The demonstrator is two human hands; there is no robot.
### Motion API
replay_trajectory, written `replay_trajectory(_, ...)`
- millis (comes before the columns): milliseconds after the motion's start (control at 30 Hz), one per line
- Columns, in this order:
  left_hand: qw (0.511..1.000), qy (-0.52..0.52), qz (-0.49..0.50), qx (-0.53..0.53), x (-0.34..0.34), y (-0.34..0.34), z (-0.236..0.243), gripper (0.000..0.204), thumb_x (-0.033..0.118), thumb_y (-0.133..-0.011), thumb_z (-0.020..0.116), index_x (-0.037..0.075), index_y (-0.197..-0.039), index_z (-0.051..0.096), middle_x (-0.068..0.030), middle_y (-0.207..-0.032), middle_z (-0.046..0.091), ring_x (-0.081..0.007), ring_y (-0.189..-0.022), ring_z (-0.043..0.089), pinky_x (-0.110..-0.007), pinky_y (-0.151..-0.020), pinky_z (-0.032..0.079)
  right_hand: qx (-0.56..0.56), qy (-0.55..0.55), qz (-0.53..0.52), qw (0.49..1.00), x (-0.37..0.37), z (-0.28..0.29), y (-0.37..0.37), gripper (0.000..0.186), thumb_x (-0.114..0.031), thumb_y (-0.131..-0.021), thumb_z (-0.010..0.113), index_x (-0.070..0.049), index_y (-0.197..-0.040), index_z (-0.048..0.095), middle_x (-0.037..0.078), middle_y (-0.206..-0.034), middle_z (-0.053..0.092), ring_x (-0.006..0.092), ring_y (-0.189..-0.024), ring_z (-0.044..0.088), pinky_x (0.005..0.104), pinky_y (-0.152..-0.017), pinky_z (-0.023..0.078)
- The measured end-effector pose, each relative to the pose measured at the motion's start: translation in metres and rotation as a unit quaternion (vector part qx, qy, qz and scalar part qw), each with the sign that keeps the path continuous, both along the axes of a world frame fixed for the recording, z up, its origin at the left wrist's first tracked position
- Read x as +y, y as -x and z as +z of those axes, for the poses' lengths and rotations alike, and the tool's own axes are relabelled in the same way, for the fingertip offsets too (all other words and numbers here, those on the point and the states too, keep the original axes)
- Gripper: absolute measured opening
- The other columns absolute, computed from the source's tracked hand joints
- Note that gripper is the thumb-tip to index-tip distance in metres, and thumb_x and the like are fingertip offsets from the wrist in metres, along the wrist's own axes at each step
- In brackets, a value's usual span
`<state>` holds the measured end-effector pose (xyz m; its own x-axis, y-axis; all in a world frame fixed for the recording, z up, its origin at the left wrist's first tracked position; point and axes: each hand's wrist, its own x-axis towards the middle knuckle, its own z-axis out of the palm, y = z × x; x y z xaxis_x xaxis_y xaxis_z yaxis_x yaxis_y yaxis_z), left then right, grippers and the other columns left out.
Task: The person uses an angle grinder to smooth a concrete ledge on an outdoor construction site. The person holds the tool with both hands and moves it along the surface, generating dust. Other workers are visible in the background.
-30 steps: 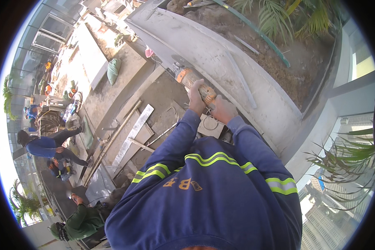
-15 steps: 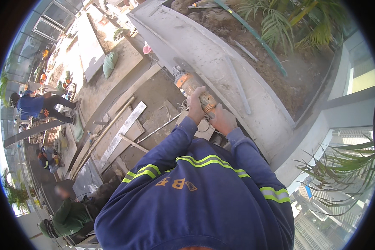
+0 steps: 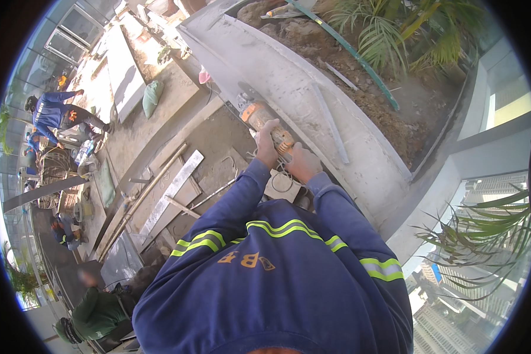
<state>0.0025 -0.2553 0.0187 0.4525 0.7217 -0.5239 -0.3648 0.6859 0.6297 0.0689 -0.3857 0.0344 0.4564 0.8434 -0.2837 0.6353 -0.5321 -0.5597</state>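
An orange, dust-coated angle grinder [image 3: 258,117] lies in both my hands against the edge of a grey concrete planter wall [image 3: 312,109]. My left hand [image 3: 266,144] is wrapped round the middle of its body. Behind it, my right hand [image 3: 304,164] grips the rear end. The grinder's head points up and to the left, away from me, at the wall's inner side. Dust blurs the head, so its disc cannot be made out. Below the grip, a thin cable [image 3: 283,182] loops near a pale tile piece.
Left of the wall lie a long whitish board [image 3: 171,192], wooden strips and a pole [image 3: 141,200]. A green sack [image 3: 152,98] sits farther off. Soil, palms and a green bar [image 3: 360,59] fill the planter. Co-workers [image 3: 59,112] are at the left, one in green [image 3: 100,315] nearby.
My hands and the grinder have shifted slightly left and up along the wall edge. At the far left, the co-worker in blue has straightened and turned, an arm stretched out.
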Motion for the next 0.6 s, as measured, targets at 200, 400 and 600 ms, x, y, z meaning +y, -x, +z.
replay_trajectory(200, 1.0, -0.007, -0.004, 0.0, -0.006, 0.001, -0.008, 0.027, 0.019, -0.085, 0.072, 0.004, -0.104, 0.061, -0.0086, -0.087, 0.061, -0.0254, -0.073, 0.067, -0.044, -0.064, 0.059, -0.017, 0.018, 0.002, 1.0, -0.01, 0.007, 0.001, 0.047, -0.03, -0.081, 0.075, 0.0, -0.108, 0.05, 0.028, -0.097, 0.072, 0.0432, -0.095, 0.071, 0.0521, -0.081, 0.057)
replay_trajectory(400, 1.0, 0.001, 0.007, -0.009, -0.03, 0.006, 0.003, 0.029, 0.019, -0.085, 0.071, 0.002, -0.106, 0.061, -0.0084, -0.086, 0.063, -0.0248, -0.073, 0.067, -0.043, -0.065, 0.059, -0.006, 0.043, 0.003, 0.999, -0.029, 0.022, 0.004, 0.046, -0.029, -0.08, 0.074, -0.001, -0.107, 0.051, 0.027, -0.095, 0.072, 0.0441, -0.092, 0.072, 0.053, -0.079, 0.057)
replay_trajectory(600, 1.0, -0.007, 0.007, -0.014, -0.026, 0.003, 0.003, 0.029, 0.019, -0.085, 0.071, 0.002, -0.106, 0.061, -0.0091, -0.089, 0.063, -0.0244, -0.075, 0.067, -0.043, -0.066, 0.06, -0.02, 0.025, 0.001, 0.999, -0.026, 0.011, 0.002, 0.044, -0.028, -0.08, 0.073, -0.001, -0.106, 0.051, 0.027, -0.095, 0.072, 0.0447, -0.091, 0.072, 0.0524, -0.078, 0.058)
